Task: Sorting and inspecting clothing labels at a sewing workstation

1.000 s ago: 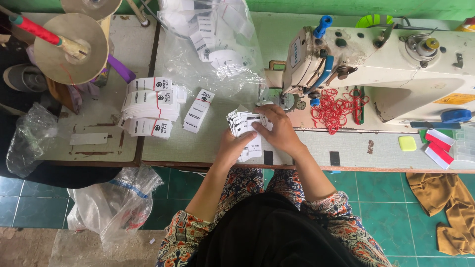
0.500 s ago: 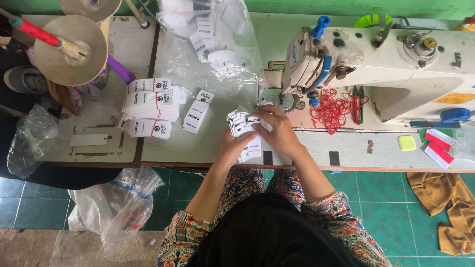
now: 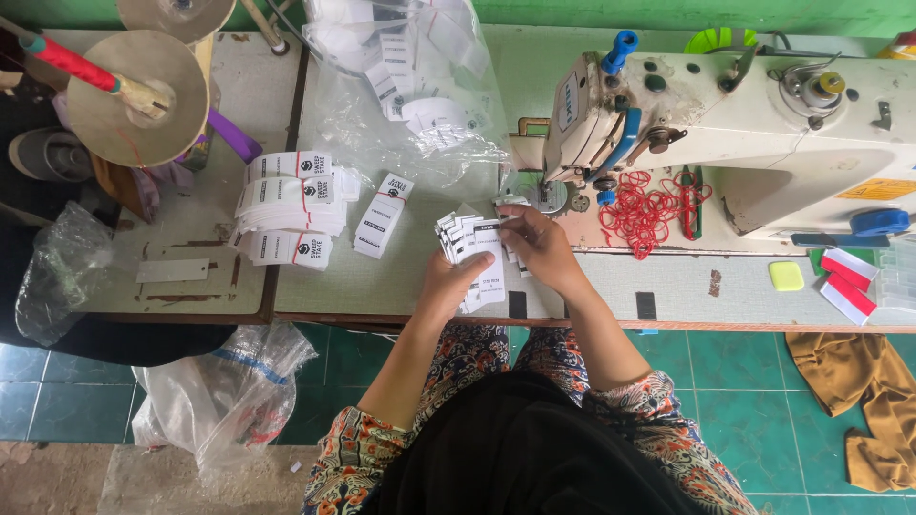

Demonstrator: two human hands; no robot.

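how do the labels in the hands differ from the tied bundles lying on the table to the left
The labels in the hands are loose and fanned out, gripped by the left hand and right hand. The tied bundles lie flat, squared up, each bound by a red band, untouched. Both are white labels with black print.

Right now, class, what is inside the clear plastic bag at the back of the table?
Inside the clear plastic bag lie loose white labels with dark print. Wrinkles and glare hide how many there are, and what lies beneath them cannot be seen.
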